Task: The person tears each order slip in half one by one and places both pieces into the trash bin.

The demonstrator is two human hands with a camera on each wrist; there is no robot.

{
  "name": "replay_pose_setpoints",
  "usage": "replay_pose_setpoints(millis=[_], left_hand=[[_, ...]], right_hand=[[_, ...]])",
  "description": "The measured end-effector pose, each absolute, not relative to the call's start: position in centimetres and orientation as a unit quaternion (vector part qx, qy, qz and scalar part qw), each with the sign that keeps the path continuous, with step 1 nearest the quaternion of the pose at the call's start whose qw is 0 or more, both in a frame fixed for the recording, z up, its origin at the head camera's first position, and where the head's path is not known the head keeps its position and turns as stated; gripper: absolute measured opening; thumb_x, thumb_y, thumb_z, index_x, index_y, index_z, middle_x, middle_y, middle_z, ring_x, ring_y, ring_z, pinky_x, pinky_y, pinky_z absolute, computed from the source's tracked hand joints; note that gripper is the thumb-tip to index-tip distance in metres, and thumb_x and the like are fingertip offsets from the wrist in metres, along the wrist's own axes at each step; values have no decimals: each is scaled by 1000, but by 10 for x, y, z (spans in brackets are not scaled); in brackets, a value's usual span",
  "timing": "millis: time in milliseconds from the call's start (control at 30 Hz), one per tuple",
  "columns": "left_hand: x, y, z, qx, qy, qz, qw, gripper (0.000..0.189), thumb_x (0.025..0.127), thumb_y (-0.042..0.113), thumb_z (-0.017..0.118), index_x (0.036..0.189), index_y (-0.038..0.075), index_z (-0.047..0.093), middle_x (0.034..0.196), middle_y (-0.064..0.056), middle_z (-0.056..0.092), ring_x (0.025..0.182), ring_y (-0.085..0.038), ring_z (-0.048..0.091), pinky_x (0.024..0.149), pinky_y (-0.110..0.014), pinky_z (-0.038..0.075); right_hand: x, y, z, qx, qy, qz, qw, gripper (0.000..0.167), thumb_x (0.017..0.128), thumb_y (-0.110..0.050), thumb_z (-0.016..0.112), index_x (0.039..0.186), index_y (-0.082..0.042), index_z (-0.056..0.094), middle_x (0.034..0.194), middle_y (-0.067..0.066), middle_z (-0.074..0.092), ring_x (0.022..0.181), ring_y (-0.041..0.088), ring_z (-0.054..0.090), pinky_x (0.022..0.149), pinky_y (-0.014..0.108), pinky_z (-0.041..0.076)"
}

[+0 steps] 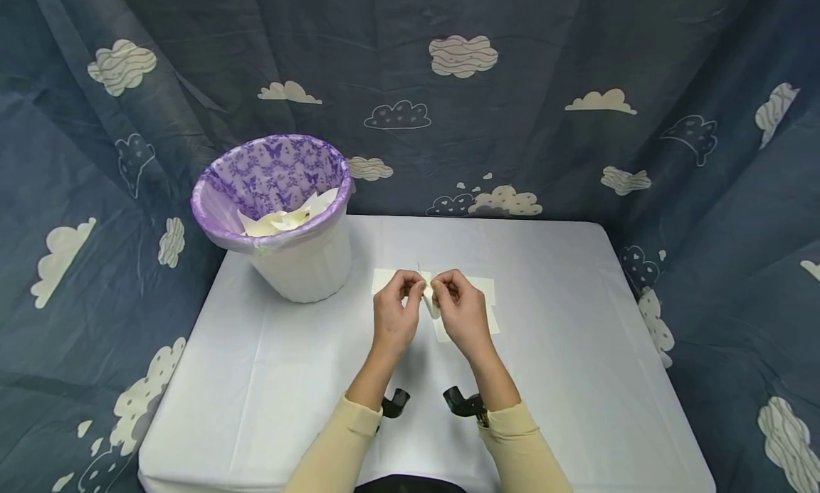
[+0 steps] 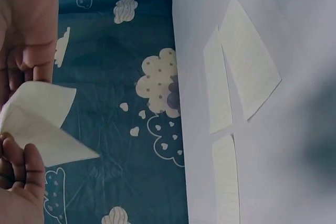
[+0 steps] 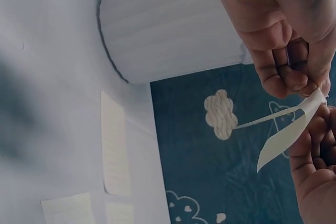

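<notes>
Paper pinched by left hand and right hand hangs above sheets near bin.

A white-covered worktop is being used here, with a few creases seen running through the cover. A white bin with a purple liner is parked towards the back left. Right of it, around the back middle, three pale paper pieces are laid flat: one on the left, one on the right, and one a bit nearer, set right beside the right-hand one. Whether those two overlap can't really be told.
</notes>
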State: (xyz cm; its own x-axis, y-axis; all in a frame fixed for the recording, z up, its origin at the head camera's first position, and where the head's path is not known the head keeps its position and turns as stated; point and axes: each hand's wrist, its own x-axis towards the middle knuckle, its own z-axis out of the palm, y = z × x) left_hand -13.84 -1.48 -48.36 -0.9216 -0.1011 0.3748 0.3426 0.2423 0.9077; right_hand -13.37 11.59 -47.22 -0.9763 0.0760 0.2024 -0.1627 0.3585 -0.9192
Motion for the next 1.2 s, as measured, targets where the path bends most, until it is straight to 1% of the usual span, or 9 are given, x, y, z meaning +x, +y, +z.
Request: replay_pose_setpoints(millis=[100, 167, 300, 400, 600, 700, 833, 900, 1200], left_hand=[[-137, -12, -484, -63, -759, -618, 194, 6, 102, 9, 70, 98, 5, 70, 86, -11, 73, 76, -13, 64, 73, -24, 56], [-136, -11, -483, -48, -748, -633, 191, 7, 103, 10, 69, 98, 4, 70, 86, -12, 73, 77, -15, 64, 74, -23, 56], [-135, -12, -482, -14, -717, -672, 183, 10, 104, 11, 67, 102, 1, 69, 91, -15, 71, 82, -22, 69, 76, -20, 57], [-136, -14, -480, -1, -702, -687, 187, 12, 105, 12, 66, 104, 0, 68, 94, -17, 70, 84, -26, 70, 76, -18, 58], [-137, -19, -479, 3, -700, -688, 191, 13, 105, 10, 66, 105, -3, 68, 94, -20, 70, 85, -33, 71, 75, -17, 58], [-138, -21, -479, 8, -701, -687, 193, 12, 105, 10, 66, 105, -2, 68, 95, -19, 71, 85, -29, 71, 75, -18, 58], [-139, -26, -479, 16, -699, -688, 196, 12, 105, 9, 66, 107, -3, 68, 97, -19, 71, 85, -18, 69, 76, -18, 59], [-140, -28, -479, 20, -697, -689, 198, 12, 105, 8, 66, 107, -4, 68, 98, -20, 71, 85, -14, 68, 77, -17, 59], [-143, -40, -481, 27, -691, -690, 214, 12, 104, 4, 65, 108, -7, 67, 99, -24, 70, 84, -10, 67, 77, -16, 58]], right_hand=[[-133, 114, -472, 36, -822, 554, 126, 12, 107, -13, 63, 99, -4, 67, 81, 11, 68, 71, 16, 60, 62, 21, 48], [-133, 113, -472, 38, -825, 546, 142, 12, 107, -12, 63, 100, -4, 67, 82, 11, 69, 72, 16, 61, 63, 22, 48], [-132, 113, -476, 27, -826, 537, 169, 11, 107, -11, 63, 103, -2, 68, 84, 12, 71, 76, 16, 62, 68, 20, 49], [-132, 114, -477, 23, -821, 543, 177, 11, 106, -10, 64, 103, -1, 68, 85, 13, 70, 77, 16, 62, 69, 18, 49], [-133, 116, -477, 28, -816, 550, 177, 12, 106, -10, 64, 103, 1, 68, 84, 14, 69, 76, 16, 62, 67, 16, 50], [-133, 117, -477, 23, -816, 551, 175, 12, 106, -10, 64, 103, 1, 68, 83, 14, 69, 75, 16, 61, 67, 17, 50], [-133, 118, -476, 14, -814, 554, 174, 12, 106, -11, 65, 102, 0, 68, 83, 14, 69, 74, 16, 61, 67, 18, 49], [-133, 119, -476, 11, -813, 556, 173, 11, 106, -10, 65, 102, 0, 68, 83, 14, 69, 74, 16, 61, 67, 18, 49], [-133, 124, -477, 8, -805, 570, 161, 10, 105, -9, 65, 101, -1, 68, 83, 15, 68, 73, 14, 60, 66, 17, 48]])
